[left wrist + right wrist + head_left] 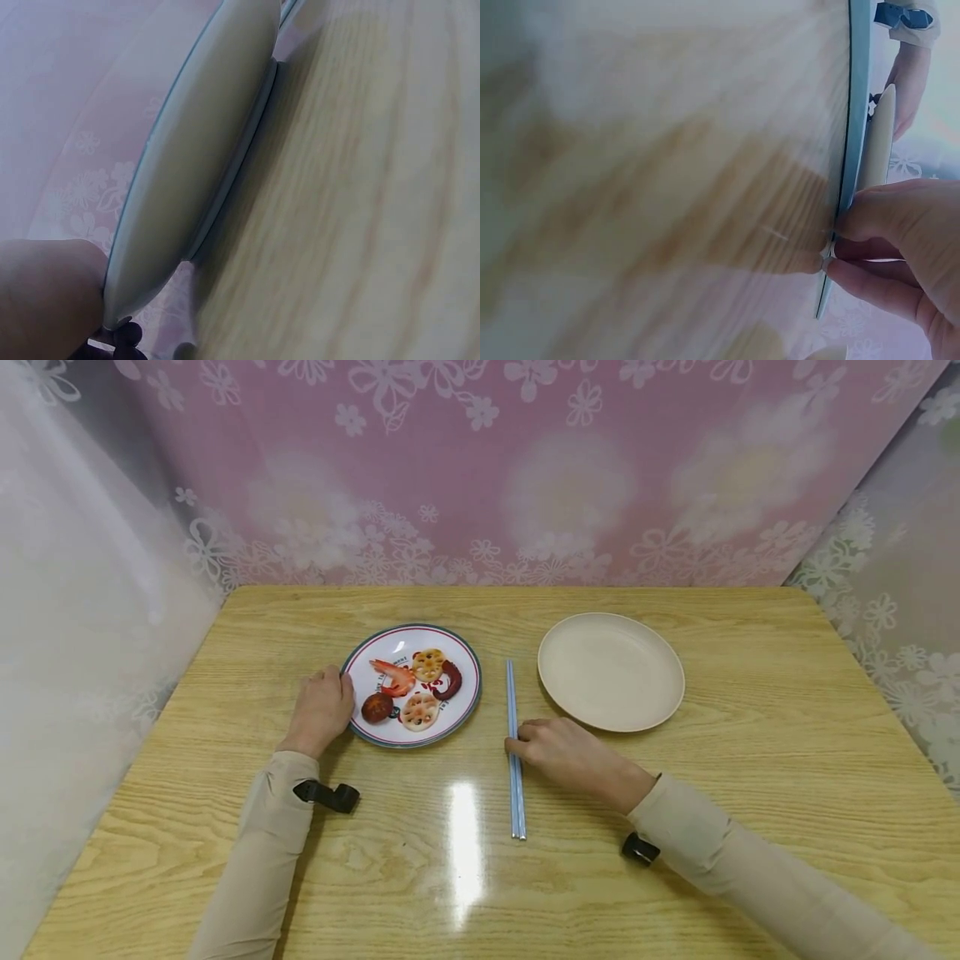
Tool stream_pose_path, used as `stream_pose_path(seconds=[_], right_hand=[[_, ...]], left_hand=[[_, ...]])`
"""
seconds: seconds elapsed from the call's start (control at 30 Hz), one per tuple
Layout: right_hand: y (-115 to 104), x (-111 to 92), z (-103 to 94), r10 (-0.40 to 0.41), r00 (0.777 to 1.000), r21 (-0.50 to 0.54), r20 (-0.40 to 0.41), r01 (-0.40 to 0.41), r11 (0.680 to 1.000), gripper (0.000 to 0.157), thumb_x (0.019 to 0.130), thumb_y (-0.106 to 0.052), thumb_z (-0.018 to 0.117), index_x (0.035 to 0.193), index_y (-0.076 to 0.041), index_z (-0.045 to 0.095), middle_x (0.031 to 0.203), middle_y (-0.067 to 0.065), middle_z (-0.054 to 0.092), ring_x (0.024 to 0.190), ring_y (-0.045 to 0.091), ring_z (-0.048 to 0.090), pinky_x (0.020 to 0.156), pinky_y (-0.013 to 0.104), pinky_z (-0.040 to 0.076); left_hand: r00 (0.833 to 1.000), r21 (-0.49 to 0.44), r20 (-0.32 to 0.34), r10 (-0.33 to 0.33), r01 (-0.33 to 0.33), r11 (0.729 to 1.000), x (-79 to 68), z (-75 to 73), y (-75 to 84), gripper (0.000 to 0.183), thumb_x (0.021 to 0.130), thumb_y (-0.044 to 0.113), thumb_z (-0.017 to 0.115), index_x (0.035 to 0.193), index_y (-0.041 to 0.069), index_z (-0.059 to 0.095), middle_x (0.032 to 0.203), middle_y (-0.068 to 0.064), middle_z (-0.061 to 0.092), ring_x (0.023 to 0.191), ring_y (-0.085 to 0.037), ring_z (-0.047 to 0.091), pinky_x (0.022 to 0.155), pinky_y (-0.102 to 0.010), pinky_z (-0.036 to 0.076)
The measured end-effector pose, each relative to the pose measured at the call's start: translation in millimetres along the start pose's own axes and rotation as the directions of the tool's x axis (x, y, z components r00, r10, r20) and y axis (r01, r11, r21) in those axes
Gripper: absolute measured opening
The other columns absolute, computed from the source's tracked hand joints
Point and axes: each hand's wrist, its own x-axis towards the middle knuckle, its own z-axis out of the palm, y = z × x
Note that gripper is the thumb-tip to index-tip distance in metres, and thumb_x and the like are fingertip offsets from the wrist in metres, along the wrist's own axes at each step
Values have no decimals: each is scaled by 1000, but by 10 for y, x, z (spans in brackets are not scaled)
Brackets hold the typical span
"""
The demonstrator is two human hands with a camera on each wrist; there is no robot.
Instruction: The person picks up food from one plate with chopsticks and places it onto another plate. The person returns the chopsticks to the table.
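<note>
At the left of the table, a round white plate (465, 710) with a dark green and red rim carries several pieces of food. They are a shrimp (394, 677), two lotus root slices (420, 712), a brown mushroom (377, 707) and a dark red curved tentacle (450, 681). My left hand (321, 710) holds the plate's left rim; in the left wrist view its thumb (52, 296) meets the edge, other fingers unclear. Pale blue chopsticks (517, 802) lie side by side, and my right hand (573, 760) pinches them around mid-length between thumb and fingers.
Right of the chopsticks, a beige plate (611, 672) stands close behind my right hand. The wooden table (375, 893) ends at a pink flowered curtain (480, 485) at the back. Both wrists carry a black strap-on camera (330, 795).
</note>
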Motion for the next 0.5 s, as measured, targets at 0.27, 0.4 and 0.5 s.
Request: stream_pose_path(seconds=[0.27, 0.4, 0.5], right_hand=[[11, 5, 6, 31, 999, 25, -9, -31, 999, 13, 84, 0, 69, 94, -7, 67, 80, 6, 65, 75, 18, 64, 61, 30, 51], [43, -34, -41, 123, 992, 136, -37, -117, 984, 25, 85, 0, 68, 108, -6, 67, 91, 9, 69, 78, 20, 67, 64, 33, 53], [161, -121, -111, 287, 941, 289, -181, -228, 930, 34, 84, -2, 69, 118, -4, 66, 104, 12, 70, 85, 24, 69, 69, 37, 54]], left_hand=[[1000, -1, 3, -2, 2, 1000, 35, 6, -4, 43, 104, 22, 25, 119, -13, 46, 117, -35, 50, 114, -49, 45, 94, -55, 39], [1000, -43, -26, 16, -17, 999, 52, 5, -15, 39, 104, 23, 28, 110, -11, 47, 105, -31, 52, 100, -44, 51, 84, -52, 42], [994, -91, -100, 46, -55, 994, 40, -41, 10, 45, 105, 30, 31, 117, -12, 44, 112, -32, 48, 104, -45, 49, 88, -54, 40]])
